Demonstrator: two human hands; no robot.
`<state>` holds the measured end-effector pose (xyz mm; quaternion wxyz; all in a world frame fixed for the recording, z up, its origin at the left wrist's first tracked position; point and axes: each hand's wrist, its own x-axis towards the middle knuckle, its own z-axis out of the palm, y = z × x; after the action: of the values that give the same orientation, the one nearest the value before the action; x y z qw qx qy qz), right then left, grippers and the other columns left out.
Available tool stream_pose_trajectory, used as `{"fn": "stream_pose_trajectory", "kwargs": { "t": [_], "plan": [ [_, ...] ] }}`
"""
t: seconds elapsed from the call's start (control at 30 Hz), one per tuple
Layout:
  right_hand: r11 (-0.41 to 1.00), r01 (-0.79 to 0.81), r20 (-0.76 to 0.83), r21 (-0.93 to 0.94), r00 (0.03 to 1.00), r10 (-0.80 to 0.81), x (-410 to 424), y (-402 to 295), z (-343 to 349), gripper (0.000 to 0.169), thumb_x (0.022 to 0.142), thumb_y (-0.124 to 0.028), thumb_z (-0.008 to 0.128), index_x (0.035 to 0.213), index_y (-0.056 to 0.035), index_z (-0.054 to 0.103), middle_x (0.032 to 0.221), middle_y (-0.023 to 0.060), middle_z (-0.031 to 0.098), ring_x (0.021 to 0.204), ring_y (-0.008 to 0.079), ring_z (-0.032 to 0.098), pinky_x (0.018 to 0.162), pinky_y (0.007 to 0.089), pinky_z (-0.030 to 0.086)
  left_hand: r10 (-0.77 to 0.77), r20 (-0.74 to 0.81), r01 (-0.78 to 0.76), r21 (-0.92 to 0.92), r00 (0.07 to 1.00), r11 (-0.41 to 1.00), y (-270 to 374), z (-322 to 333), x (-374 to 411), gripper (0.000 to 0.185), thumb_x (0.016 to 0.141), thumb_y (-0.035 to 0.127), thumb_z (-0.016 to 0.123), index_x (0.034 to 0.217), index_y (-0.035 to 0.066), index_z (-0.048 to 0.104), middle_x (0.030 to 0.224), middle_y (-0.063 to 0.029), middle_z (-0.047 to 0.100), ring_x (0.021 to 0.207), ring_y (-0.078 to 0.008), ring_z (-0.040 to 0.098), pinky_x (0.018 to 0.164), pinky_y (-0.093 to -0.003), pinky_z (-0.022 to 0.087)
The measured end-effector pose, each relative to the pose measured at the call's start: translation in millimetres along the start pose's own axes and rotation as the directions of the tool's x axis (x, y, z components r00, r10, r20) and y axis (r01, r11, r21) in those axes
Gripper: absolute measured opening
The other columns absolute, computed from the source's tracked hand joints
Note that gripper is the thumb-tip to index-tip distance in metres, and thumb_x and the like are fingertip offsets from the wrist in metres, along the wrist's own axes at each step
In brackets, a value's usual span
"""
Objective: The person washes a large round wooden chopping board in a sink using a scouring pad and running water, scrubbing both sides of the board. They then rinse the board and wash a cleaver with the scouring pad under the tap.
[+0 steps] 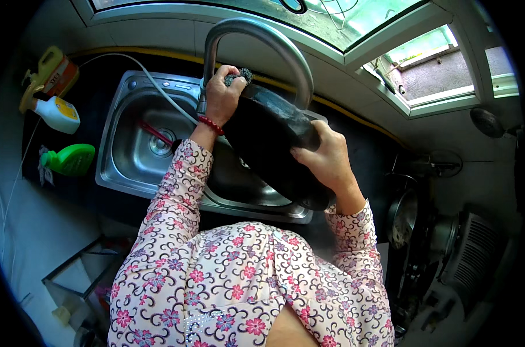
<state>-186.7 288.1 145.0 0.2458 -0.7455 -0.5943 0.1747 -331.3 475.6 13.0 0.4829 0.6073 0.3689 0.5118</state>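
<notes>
A large black pan (266, 143), probably a wok, is tilted up on edge over the right bowl of the stainless steel double sink (115, 173). My right hand (325, 156) grips its right rim, thumb on the dark face and fingers round the back. At the pan's upper left edge, my left hand (222, 93) pinches a steel wool scourer (240, 77). The pan hides most of the right bowl. A curved metal faucet (256, 28) arches behind the pan, its outlet end close to the pan's far side.
A red-handled utensil (156, 132) lies in the left bowl beneath a white hose (152, 82). Left on the dark counter are a white spray bottle (58, 113), a green bottle (69, 159) and an orange-labelled jug (56, 73). A lidded pan (403, 212) stands at right; windows (435, 69) lie beyond.
</notes>
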Motion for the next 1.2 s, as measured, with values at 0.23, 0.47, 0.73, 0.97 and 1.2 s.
{"fn": "stream_pose_trajectory", "kwargs": {
  "t": [0.23,0.47,0.73,0.97,1.2],
  "plan": [
    [0.978,0.026,-0.096,0.206,0.995,-0.006,-44.2,32.9,-1.0,0.046,0.066,-0.009,0.077,0.107,0.0025,0.060,0.083,0.0160,0.066,0.074,0.0218,0.066,0.068,0.0307,0.051,0.212,0.041,-0.209,-0.061,0.976,0.976,40.5,19.3,-13.5,0.013,0.081,0.008,0.058,0.092,0.003,0.060,0.086,-0.0051,0.060,0.083,-0.0142,0.058,0.079,-0.0285,0.047],
    [0.951,-0.008,-0.078,0.308,0.996,0.034,-74.6,65.1,4.7,0.052,0.067,-0.005,0.074,0.114,0.0041,0.055,0.097,0.0144,0.067,0.089,0.0196,0.065,0.082,0.0303,0.051,0.502,0.014,-0.498,0.154,0.865,0.853,71.0,49.2,-44.4,0.019,0.073,0.013,0.063,0.091,0.010,0.057,0.094,-0.0095,0.062,0.093,-0.0289,0.061,0.095,-0.0451,0.039],
    [0.995,0.097,0.027,0.022,0.995,-0.098,0.5,14.3,-2.0,0.047,0.071,-0.019,0.075,0.108,0.0028,0.055,0.089,0.0249,0.063,0.080,0.0390,0.064,0.073,0.0406,0.050,0.299,-0.075,-0.285,0.155,0.951,0.946,27.0,26.3,-18.9,0.012,0.083,0.012,0.054,0.090,0.006,0.061,0.088,-0.0082,0.064,0.085,-0.0232,0.062,0.089,-0.0432,0.044],
    [0.994,0.077,-0.022,0.079,0.997,-0.075,12.2,21.6,-7.8,0.043,0.069,-0.019,0.075,0.101,0.0024,0.057,0.084,0.0224,0.063,0.080,0.0371,0.064,0.072,0.0412,0.049,-0.025,-0.098,0.026,0.004,0.995,1.000,17.1,24.4,-4.0,0.011,0.084,0.011,0.055,0.087,0.003,0.061,0.078,-0.0087,0.060,0.072,-0.0183,0.056,0.069,-0.0299,0.047],
    [1.000,0.023,-0.036,-0.015,0.999,-0.024,5.1,21.6,0.4,0.044,0.069,-0.023,0.075,0.101,0.0017,0.057,0.088,0.0233,0.064,0.083,0.0397,0.063,0.074,0.0419,0.049,0.511,-0.025,-0.499,0.181,0.859,0.848,56.6,55.0,-38.9,0.007,0.081,0.013,0.057,0.086,0.008,0.060,0.088,-0.0065,0.063,0.089,-0.0278,0.060,0.102,-0.0548,0.033]
  ]
}}
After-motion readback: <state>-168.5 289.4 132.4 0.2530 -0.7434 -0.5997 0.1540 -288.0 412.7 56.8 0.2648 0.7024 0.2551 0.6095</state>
